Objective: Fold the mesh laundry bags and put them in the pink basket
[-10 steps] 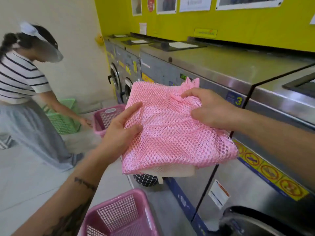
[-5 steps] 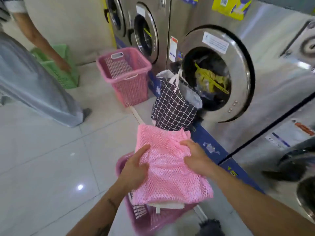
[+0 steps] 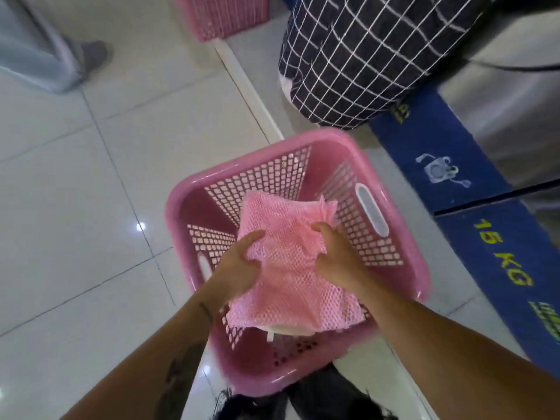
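Observation:
A folded pink mesh laundry bag [image 3: 288, 280] with a white layer showing at its near edge hangs inside the mouth of the pink basket [image 3: 266, 156] on the floor below me. My left hand [image 3: 239, 265] grips the bag's left side with the thumb on top. My right hand [image 3: 336, 259] holds its right side, fingers pressed on the mesh. The basket's slotted walls and a handle cutout show around the bag; its bottom is mostly hidden by the bag and my arms.
A black-and-white checked cloth [image 3: 363, 56] hangs at the upper right over the washer's blue base panel [image 3: 472, 189]. A second pink basket [image 3: 224, 16] stands at the top edge. Another person's grey skirt and shoe [image 3: 91, 53] are at the upper left on the white tiled floor.
The view has tilted down from the washers to the floor. Both hands have carried the folded pink bag downward, from chest height into the mouth of the pink basket.

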Demonstrator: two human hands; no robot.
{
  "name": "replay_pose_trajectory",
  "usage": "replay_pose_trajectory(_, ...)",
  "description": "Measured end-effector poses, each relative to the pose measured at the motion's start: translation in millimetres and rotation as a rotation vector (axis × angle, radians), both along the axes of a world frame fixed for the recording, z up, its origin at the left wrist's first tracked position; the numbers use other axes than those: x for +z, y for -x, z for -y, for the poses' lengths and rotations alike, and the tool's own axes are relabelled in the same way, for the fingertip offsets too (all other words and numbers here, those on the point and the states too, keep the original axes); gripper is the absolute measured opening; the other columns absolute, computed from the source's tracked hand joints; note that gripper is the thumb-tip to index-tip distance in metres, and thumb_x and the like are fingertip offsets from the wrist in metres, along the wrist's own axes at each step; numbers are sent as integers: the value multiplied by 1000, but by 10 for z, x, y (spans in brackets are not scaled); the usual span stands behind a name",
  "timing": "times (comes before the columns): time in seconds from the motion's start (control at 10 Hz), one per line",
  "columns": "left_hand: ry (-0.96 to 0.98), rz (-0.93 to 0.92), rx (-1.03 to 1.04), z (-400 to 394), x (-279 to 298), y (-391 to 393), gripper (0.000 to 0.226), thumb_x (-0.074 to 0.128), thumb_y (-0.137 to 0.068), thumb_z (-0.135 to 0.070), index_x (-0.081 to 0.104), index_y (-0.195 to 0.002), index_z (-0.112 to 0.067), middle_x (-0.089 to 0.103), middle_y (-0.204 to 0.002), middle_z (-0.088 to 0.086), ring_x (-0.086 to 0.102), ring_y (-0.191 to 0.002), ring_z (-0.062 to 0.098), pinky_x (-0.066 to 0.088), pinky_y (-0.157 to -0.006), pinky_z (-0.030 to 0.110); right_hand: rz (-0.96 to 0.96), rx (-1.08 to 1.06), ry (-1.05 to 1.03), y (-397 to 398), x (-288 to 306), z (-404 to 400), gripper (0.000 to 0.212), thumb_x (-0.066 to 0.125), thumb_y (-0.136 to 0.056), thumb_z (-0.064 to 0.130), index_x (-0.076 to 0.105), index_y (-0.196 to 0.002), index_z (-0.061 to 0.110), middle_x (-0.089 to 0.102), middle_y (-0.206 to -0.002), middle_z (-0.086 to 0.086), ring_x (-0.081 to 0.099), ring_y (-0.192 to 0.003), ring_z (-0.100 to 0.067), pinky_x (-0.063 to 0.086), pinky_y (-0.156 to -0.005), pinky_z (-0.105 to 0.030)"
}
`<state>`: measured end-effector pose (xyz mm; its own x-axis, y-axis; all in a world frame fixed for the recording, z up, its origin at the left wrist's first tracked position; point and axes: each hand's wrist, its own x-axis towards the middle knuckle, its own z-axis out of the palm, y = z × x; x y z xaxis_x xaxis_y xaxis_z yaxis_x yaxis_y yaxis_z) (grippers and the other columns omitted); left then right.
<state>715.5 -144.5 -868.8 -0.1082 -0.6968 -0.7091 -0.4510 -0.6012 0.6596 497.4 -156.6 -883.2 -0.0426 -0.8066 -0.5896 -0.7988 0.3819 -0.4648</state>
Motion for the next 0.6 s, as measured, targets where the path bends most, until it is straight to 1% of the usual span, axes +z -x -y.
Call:
replay_pose_trajectory(0.1, -41, 20, -38, 49, -479, 3, 71, 51, -88, 7, 40, -148, -30, 39, -153, 12, 60, -54, 11, 46, -41, 26, -12, 14, -8, 33, -438, 62, 76, 57, -74, 7, 37, -142, 35, 32, -146, -14, 40, -131, -33, 48, -97, -40)
replay_pose_trajectory(0.2, -99, 155, -192, 116, -984, -36, 77, 61, -79, -16, 35, -151, -29, 45, -146, 22, 70, -94, 34, 53, -52, 30, -8, 61, -194, 131, -853, 143, 81, 61, -79, 23, 24, -148, 39, 15, -155, -14, 30, -140, -37, 40, -109, -46)
replay_pose_trajectory(0.3, -115, 265, -290, 73, -1083, -45, 76, 62, -73, -22, 42, -147, -20, 42, -150, 20, 62, -116, 34, 53, -66, 24, -18, 84, -221, 188, -907, 116, 77, 58, -76, 29, 29, -147, 35, 25, -151, -14, 38, -135, -35, 42, -107, -45)
replay_pose_trajectory(0.4, -121, 242, -227, 11, -900, -36, 56, 65, -78, -15, 57, -133, -13, 59, -135, 13, 65, -109, 26, 55, -82, 30, 51, 70, -185, 214, -624, 56, 69, 59, -79, 16, 39, -144, 24, 42, -146, -13, 52, -123, -28, 52, -93, -40)
replay_pose_trajectory(0.5, -119, 231, -220, -1, -613, 16, 49, 60, -82, -11, 58, -130, -17, 62, -129, 11, 65, -108, 30, 55, -79, 31, 99, 26, -170, 245, -276, 31, 64, 60, -82, 7, 42, -143, 18, 53, -137, -12, 59, -109, -23, 55, -75, -32)
replay_pose_trajectory(0.6, -86, 246, -251, 67, 35, 135, 45, 51, -84, -9, 59, -127, -20, 65, -126, 11, 67, -105, 30, 56, -75, 29, 122, -11, -162, 327, 503, 8, 57, 59, -88, 6, 43, -142, 12, 56, -134, -14, 61, -106, -25, 53, -71, -30)
